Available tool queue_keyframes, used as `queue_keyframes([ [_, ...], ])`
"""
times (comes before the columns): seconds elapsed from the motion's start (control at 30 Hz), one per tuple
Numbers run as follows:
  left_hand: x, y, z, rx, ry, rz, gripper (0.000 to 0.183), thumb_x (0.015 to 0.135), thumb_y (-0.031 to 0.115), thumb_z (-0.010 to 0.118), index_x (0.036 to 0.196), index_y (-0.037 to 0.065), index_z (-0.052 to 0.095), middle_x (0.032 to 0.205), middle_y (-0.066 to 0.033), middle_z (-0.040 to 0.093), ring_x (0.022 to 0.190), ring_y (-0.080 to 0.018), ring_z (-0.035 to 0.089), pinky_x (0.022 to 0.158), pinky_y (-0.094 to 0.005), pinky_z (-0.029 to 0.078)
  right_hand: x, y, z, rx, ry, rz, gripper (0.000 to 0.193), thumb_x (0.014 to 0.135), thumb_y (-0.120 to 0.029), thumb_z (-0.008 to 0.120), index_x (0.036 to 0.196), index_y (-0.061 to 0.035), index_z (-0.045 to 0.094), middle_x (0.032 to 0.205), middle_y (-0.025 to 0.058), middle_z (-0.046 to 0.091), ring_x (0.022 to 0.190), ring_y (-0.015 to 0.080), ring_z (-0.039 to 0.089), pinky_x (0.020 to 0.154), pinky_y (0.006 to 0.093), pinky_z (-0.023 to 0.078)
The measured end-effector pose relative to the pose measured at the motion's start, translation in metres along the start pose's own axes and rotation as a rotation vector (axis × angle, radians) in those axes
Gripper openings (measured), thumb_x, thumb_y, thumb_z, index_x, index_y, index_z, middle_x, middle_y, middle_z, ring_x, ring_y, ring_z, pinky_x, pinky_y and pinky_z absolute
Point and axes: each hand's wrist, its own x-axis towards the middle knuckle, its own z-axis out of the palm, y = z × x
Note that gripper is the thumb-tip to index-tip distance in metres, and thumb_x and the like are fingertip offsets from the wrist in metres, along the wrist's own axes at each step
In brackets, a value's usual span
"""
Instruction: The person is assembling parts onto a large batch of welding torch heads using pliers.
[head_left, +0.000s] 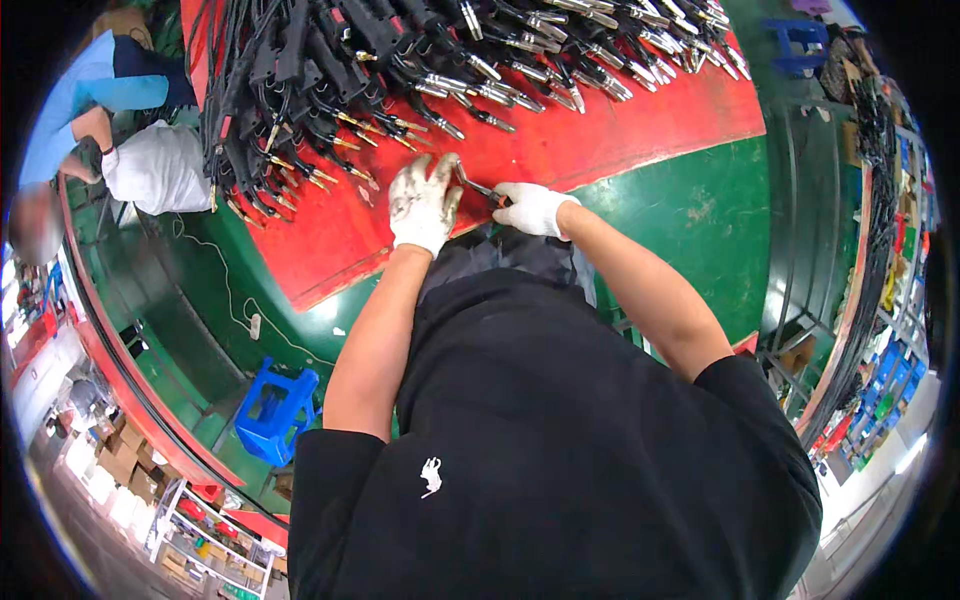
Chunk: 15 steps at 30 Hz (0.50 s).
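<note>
Both my hands wear white work gloves at the near edge of the red tabletop. My left hand [422, 203], its glove stained dark, has its fingers closed at the curved end of a metal torch neck [472, 182]. My right hand [532, 210] is closed round the other end, where a dark part with a bit of orange shows. Beyond my hands lies a big heap of welding torches [400, 60] with black handles and cables. Many end in silver nozzles; those nearest my left hand have bare brass tips [355, 125].
A red table [640, 135] carries the heap. At the left, a person in a blue top [90, 90] sits beside a white sack [160, 170]. A blue stool [275, 410] stands on the green floor, near a white cord [228, 285]. Black cables [870, 200] hang at the right.
</note>
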Motion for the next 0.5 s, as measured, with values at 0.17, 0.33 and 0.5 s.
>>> queue_keyframes([
  [0.17,0.012,-0.010,0.016,-0.030,-0.087,0.059,0.035,0.086,0.026,0.070,0.120,0.020,0.068,0.130,-0.0101,0.059,0.121,-0.0345,0.055,0.102,-0.0495,0.044,-0.004,-0.005,-0.007,-0.130,0.042,-0.107,0.047,0.090,-0.031,0.060,0.129,-0.0047,0.059,0.121,0.0228,0.067,0.116,0.0396,0.062,0.097,0.0453,0.048],
  [0.33,0.006,-0.012,-0.001,-0.022,-0.130,0.158,0.034,0.086,0.031,0.071,0.116,0.014,0.070,0.127,-0.0102,0.060,0.123,-0.0330,0.053,0.105,-0.0481,0.042,-0.017,0.009,-0.021,-0.123,-0.007,-0.136,0.046,0.089,-0.030,0.061,0.127,-0.0041,0.059,0.117,0.0222,0.068,0.112,0.0383,0.064,0.095,0.0445,0.049],
  [0.5,-0.010,-0.029,0.004,-0.049,-0.131,0.255,0.036,0.084,0.033,0.073,0.114,0.014,0.070,0.128,-0.0114,0.060,0.123,-0.0349,0.052,0.106,-0.0491,0.041,-0.022,0.019,-0.021,0.044,0.132,-0.123,0.043,0.091,-0.031,0.062,0.123,-0.0027,0.059,0.110,0.0211,0.069,0.106,0.0371,0.065,0.093,0.0416,0.049],
])
